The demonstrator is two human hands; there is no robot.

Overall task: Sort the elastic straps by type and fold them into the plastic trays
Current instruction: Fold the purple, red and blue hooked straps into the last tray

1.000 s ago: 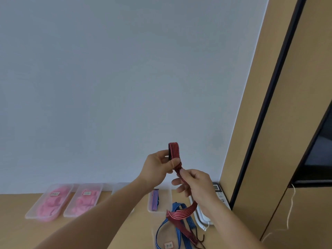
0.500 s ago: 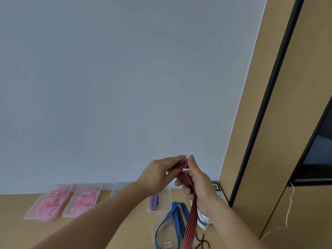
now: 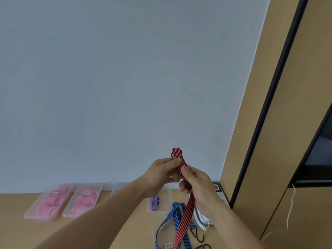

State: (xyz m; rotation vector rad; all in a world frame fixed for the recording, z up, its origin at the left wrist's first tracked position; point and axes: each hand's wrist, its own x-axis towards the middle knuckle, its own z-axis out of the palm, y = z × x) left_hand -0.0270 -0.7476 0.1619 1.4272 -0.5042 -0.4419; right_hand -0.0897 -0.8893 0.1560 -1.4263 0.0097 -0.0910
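Since half a second ago, a fresh fold of the red strap (image 3: 186,214) has been brought up. It is now seen standing above the left hand (image 3: 159,174), where before it was hidden between the two hands.

At the bottom edge of the frame, the strap's free tail is left hanging in front of the near tray (image 3: 153,238), in which a blue strap (image 3: 177,206) is laid in a loose loop. Dark hooks (image 3: 199,237) are seen just right of it on the table (image 3: 129,223). The tail is probably kept slack so that it can be drawn up length by length.

Higher, at lower centre, the tail is passed through the right hand (image 3: 199,191), whose thumb and curled fingers are closed round it, seemingly to feed and flatten it. The folded bundle is pinched tight between the left thumb and fingers, so that the layers are kept stacked. Folding is judged to be partly done, since much of the strap is not yet folded.

Further back, a purple strap (image 3: 154,203) is lodged in the middle tray (image 3: 168,196) behind the hands. At lower left, pink straps (image 3: 48,203) are held in the left trays (image 3: 69,211), which are set against the wall (image 3: 125,78), as sorting by type demands.
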